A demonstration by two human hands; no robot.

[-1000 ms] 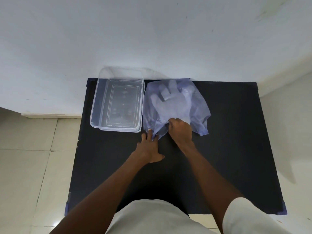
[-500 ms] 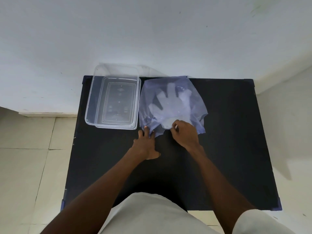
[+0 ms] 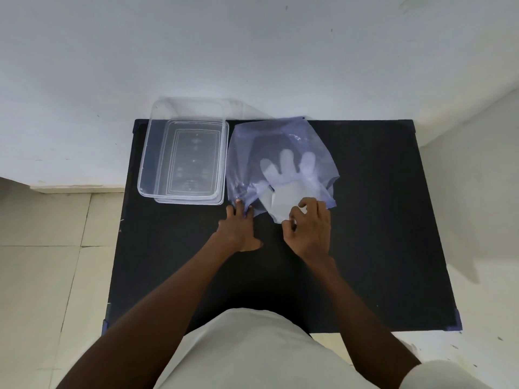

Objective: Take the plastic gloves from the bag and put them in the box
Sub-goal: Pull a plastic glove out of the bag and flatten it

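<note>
A translucent bluish plastic bag (image 3: pixel 247 153) lies flat on the black table (image 3: pixel 379 220), its mouth toward me. Whitish plastic gloves (image 3: pixel 286 175) show through it, fingers pointing away; their cuff end sticks out of the mouth. My right hand (image 3: pixel 309 228) pinches that cuff end at the bag's opening. My left hand (image 3: pixel 238 228) lies flat with fingers spread, its fingertips pressing the bag's near left corner onto the table. A clear rectangular plastic box (image 3: pixel 184 153) stands with no lid just left of the bag, nothing inside.
The table stands against a white wall (image 3: pixel 252 51). Pale floor tiles (image 3: pixel 42 262) lie to the left. My light-coloured clothing (image 3: pixel 252 355) fills the bottom of the view.
My right hand has drawn back toward me, pulling the gloves' cuff partly out of the bag's mouth. My left hand stays pressed on the bag's corner.
</note>
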